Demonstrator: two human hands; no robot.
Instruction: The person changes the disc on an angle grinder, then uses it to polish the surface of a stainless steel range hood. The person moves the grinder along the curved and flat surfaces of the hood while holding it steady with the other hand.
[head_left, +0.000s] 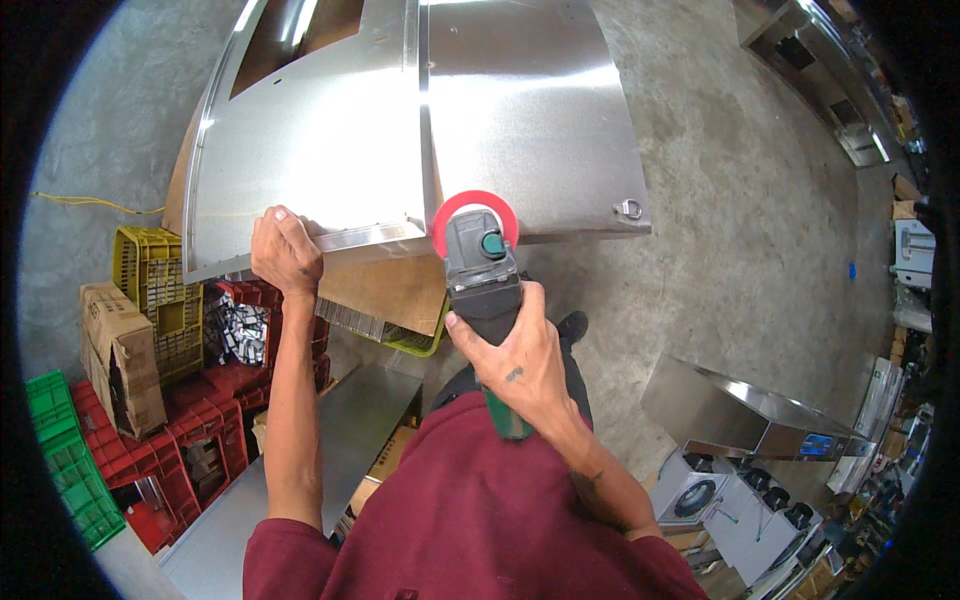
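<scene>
My right hand (522,362) is wrapped round the body of an angle grinder (484,285), dark grey and green with a red disc (462,197). The disc sits over the near end of the seam between two sheet-metal sections; whether it touches them I cannot tell. Closed on the near edge of the left steel panel (320,150) is my left hand (288,250), its knuckles up beside a folded flange. To the right of the seam lies a shiny steel panel (530,120) with a small metal ring fitting (627,208) near its corner.
Stacked red crates (215,395), a yellow crate (172,290), green crates (75,450) and a torn cardboard box (125,355) stand at left. Below the panels is a cardboard-topped crate (385,290). A steel hood (745,410) and white fan units (700,490) stand at lower right.
</scene>
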